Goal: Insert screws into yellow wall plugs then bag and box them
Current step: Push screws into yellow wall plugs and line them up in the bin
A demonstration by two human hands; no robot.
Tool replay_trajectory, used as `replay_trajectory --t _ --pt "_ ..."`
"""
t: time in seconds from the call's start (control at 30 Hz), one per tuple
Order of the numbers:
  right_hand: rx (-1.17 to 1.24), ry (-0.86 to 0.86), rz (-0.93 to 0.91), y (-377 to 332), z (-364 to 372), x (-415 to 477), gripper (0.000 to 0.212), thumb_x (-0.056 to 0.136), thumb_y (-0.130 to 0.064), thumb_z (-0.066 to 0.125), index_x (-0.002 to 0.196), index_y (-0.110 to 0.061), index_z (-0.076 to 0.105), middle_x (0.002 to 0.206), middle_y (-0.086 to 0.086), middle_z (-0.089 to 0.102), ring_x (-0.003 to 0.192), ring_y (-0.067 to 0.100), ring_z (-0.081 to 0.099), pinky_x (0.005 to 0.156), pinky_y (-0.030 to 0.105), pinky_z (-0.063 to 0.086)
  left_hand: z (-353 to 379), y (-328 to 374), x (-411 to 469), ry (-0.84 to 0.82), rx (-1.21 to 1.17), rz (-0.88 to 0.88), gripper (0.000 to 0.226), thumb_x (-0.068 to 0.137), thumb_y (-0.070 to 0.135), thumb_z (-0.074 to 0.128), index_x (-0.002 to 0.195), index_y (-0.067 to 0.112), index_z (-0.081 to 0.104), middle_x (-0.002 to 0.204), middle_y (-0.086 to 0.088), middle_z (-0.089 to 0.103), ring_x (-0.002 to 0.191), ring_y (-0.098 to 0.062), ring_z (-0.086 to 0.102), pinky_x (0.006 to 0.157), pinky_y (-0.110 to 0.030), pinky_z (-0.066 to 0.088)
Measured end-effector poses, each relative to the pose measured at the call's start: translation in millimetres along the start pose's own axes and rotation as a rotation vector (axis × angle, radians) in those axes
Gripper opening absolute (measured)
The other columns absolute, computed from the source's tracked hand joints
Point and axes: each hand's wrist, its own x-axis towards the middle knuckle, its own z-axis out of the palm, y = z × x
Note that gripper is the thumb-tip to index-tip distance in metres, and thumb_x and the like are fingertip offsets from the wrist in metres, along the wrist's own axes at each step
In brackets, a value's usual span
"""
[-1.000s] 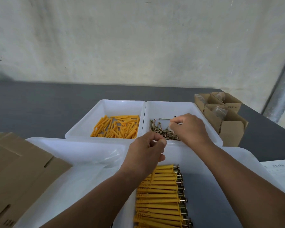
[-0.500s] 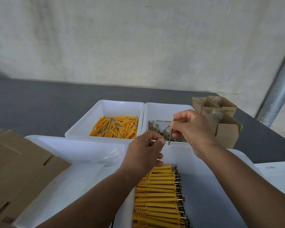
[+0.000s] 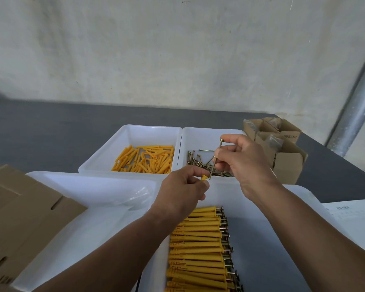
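"Where have you got to?"

"My left hand (image 3: 181, 186) pinches one yellow plastic wall plug (image 3: 204, 177) at centre frame, its open end peeking out toward the right. My right hand (image 3: 244, 163) pinches a long brass-coloured metal screw (image 3: 216, 159) by the shank, head up, with the tip right at the plug's mouth. I'd say it isn't in yet."

"And what's finished?"

"Below my wrists, at lower centre, the row of finished plugs (image 3: 198, 245) lies in the near white plastic tray (image 3: 272, 260), screw heads sticking out on the right. The row runs off the bottom edge, so I can't count it."

"Much left?"

"Above my hands, the heap of loose yellow plugs (image 3: 144, 160) sits in the upper-left white tub (image 3: 131, 131). The pile of loose screws (image 3: 200, 163) is in the white tub beside it (image 3: 198, 131). I judge plenty of pairs remain. Bagging hasn't begun, as far as I can see. The clear plastic bags (image 3: 135, 197) lie crumpled in the wide white tray (image 3: 82, 207) at the left, and I see none filled. The flat brown cardboard (image 3: 19, 207) at the left edge isn't folded up. The small open cardboard boxes (image 3: 289, 163) at the right of the dark grey worktop (image 3: 51, 133) seem to hold something in plastic, but I can't tell what."
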Motion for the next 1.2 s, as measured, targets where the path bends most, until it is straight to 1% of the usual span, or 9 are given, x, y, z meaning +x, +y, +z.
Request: replay_trajectory --t 0.2,0.33,0.5,0.6,0.7,0.8,0.9,1.03,1.2 --pt "-0.004 0.034 -0.029 -0.9 -0.3 -0.4 0.035 0.085 -0.003 0.067 0.108 -0.028 0.058 0.070 -0.011 0.071 0.059 0.013 0.070 0.074 0.037 0.061 -0.1 -0.4 -0.6 -0.016 -0.010 0.008 0.018 0.092 0.019 0.064 0.101 0.034 0.066 0.058 0.013 0.063 0.057 0.004 0.059 0.056 -0.021 0.046" --pt "-0.002 0.023 -0.027 -0.1 0.8 -1.2 0.034 0.085 -0.002 0.068 0.106 -0.028 0.058 0.071 -0.011 0.071 0.063 0.015 0.071 0.075 0.038 0.061 0.1 -1.2 0.2 -0.022 0.000 0.013 0.017 0.092 0.019 0.064 0.103 0.033 0.066 0.056 0.013 0.063 0.053 0.005 0.057 0.055 -0.020 0.045" --pt "0.003 0.002 -0.032 -1.1 1.5 -2.1 0.030 0.086 -0.001 0.067 0.099 -0.026 0.056 0.068 -0.006 0.071 0.058 0.015 0.069 0.067 0.032 0.059 0.6 -1.7 0.6 -0.019 -0.003 0.014 0.017 0.092 0.020 0.064 0.102 0.034 0.062 0.057 0.013 0.064 0.052 0.003 0.057 0.054 -0.018 0.046" --pt "0.005 -0.007 -0.012 -2.6 0.5 -3.2 0.026 0.086 0.000 0.065 0.099 -0.021 0.057 0.064 -0.004 0.070 0.057 0.016 0.069 0.064 0.030 0.060 0.3 -2.1 0.0 -0.019 -0.008 0.017 0.017 0.093 0.019 0.064 0.102 0.033 0.061 0.058 0.013 0.065 0.051 0.004 0.057 0.051 -0.015 0.045" --pt "0.012 -0.010 0.019 -5.0 0.3 -4.7 0.020 0.087 -0.001 0.064 0.097 -0.017 0.058 0.073 0.005 0.067 0.055 0.016 0.069 0.057 0.027 0.058 0.2 -1.6 -0.7 -0.015 -0.008 0.019 0.017 0.093 0.020 0.063 0.099 0.035 0.059 0.059 0.014 0.065 0.051 0.005 0.058 0.048 -0.011 0.044" --pt "-0.005 -0.030 0.039 -5.9 0.5 -5.3 0.015 0.088 -0.002 0.063 0.096 -0.014 0.059 0.079 0.009 0.066 0.058 0.017 0.070 0.054 0.027 0.057 0.6 -0.8 -0.9 -0.012 -0.008 0.026 0.017 0.093 0.019 0.063 0.101 0.034 0.060 0.059 0.015 0.065 0.052 0.006 0.058 0.048 -0.010 0.043" --pt "-0.034 -0.060 0.057 -5.6 0.4 -5.7 0.010 0.088 -0.004 0.063 0.095 -0.011 0.060 0.078 0.010 0.067 0.062 0.020 0.072 0.055 0.029 0.057 0.7 -0.2 -1.6 -0.007 -0.015 0.034 0.017 0.093 0.018 0.063 0.105 0.029 0.061 0.059 0.016 0.065 0.053 0.007 0.059 0.048 -0.009 0.043" --pt "-0.089 -0.107 0.077 -6.3 0.1 -6.1 0.008 0.090 -0.007 0.062 0.095 -0.013 0.062 0.072 0.006 0.070 0.063 0.019 0.073 0.053 0.027 0.055 0.8 -0.2 -2.1 0.011 -0.004 0.039 0.017 0.093 0.018 0.064 0.109 0.024 0.061 0.063 0.012 0.066 0.056 0.007 0.060 0.048 -0.010 0.043" --pt "-0.138 -0.159 0.098 -7.5 -0.9 -7.9 0.007 0.091 -0.008 0.061 0.093 -0.014 0.065 0.066 0.004 0.072 0.063 0.021 0.073 0.054 0.027 0.055 1.4 -0.1 -1.9 0.027 0.002 0.041 0.014 0.093 0.018 0.064 0.105 0.023 0.060 0.070 0.006 0.068 0.057 0.006 0.061 0.048 -0.010 0.043"
